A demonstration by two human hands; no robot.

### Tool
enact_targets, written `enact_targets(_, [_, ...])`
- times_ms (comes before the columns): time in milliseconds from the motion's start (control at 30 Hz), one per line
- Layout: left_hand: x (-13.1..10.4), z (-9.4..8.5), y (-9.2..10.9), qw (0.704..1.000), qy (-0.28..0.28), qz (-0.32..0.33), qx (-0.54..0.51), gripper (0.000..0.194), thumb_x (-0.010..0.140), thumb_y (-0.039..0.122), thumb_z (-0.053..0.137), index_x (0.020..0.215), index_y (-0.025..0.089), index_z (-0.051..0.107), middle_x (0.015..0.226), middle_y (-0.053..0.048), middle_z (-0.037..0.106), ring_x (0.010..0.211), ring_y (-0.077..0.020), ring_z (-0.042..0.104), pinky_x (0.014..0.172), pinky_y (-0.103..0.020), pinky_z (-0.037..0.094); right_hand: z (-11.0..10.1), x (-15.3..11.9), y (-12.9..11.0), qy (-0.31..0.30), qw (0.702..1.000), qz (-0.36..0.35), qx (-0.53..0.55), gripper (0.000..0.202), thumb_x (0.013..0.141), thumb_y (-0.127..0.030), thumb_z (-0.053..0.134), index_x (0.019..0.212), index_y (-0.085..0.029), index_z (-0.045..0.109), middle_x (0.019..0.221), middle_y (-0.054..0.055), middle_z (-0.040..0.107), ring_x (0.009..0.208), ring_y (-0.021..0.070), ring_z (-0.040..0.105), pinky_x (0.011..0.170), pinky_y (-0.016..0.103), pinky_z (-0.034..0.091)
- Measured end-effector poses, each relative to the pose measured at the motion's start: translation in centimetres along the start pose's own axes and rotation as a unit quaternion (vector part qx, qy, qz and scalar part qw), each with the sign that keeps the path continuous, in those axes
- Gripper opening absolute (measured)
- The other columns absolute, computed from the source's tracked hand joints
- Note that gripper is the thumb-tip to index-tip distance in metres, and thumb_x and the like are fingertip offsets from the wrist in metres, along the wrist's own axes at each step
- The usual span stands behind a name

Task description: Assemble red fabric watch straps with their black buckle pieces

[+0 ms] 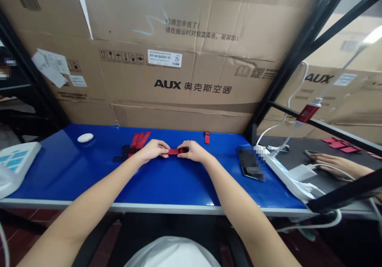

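Note:
Both my hands hold a short red strap point(173, 152) stretched level just above the blue table. My left hand point(155, 149) pinches its left end between thumb and fingers. At the other end, my right hand point(191, 151) is closed on a small black buckle point(180, 151), partly hidden by the fingers. Beside my left hand lies a bunch of red straps point(140, 139), with black buckles point(123, 152) heaped at its near side. A single red strap with a black end point(207, 138) lies behind my right hand.
The blue table point(179, 187) backs onto a cardboard panel point(191, 112). A white oval object point(85, 137) lies on the left. Right are a dark phone point(251, 165) and a white power strip point(286, 175) with cables. Beyond the black frame, another person's hand point(337, 164) rests on a dark table.

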State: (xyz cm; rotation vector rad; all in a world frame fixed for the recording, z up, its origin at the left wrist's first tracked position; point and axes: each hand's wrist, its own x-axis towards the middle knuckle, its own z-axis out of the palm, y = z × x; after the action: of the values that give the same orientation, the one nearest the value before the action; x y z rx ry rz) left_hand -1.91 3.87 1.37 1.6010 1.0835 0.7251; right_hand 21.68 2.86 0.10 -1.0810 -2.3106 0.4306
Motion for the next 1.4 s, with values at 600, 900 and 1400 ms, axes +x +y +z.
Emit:
enact_targets(600, [0.9,4.4,-2.3,0.885,0.048,0.253,0.387,0.025,0.092,0.029,0.054,0.103,0.021,0.075,0.114,-0.01,0.065,0.111,-0.0272,0.056,0.106,-0.043,0.039,2.5,-2.5,0.2,0.0,0.965,0.202,-0.166,0.073,0.094,-0.059,0.033,0.149,-0.011,0.034,0.159,0.014,0.024,0.148,0.029,0.016,0.119,0.043,0.011])
enact_targets(900, [-0.4,2.7,-2.3,0.878,0.053,0.22,0.423,0.06,0.089,0.054,0.053,0.134,0.014,0.055,0.139,-0.017,0.051,0.133,-0.0321,0.042,0.113,-0.043,0.031,2.1,-3.1,-1.1,-0.019,0.971,0.178,-0.159,0.089,0.087,-0.075,0.03,0.151,-0.014,0.031,0.16,0.012,0.021,0.149,0.029,0.014,0.12,0.043,0.008])
enact_targets(1400, [-0.6,1.6,-3.3,0.874,0.037,0.111,0.473,0.08,0.088,0.067,0.04,0.147,0.012,0.039,0.157,-0.016,0.025,0.147,-0.0324,0.019,0.118,-0.044,0.014,2.5,-3.2,-1.6,-0.038,0.967,0.197,-0.155,0.092,0.085,-0.078,0.026,0.153,-0.015,0.027,0.161,0.011,0.015,0.15,0.0302,0.009,0.12,0.045,0.005])
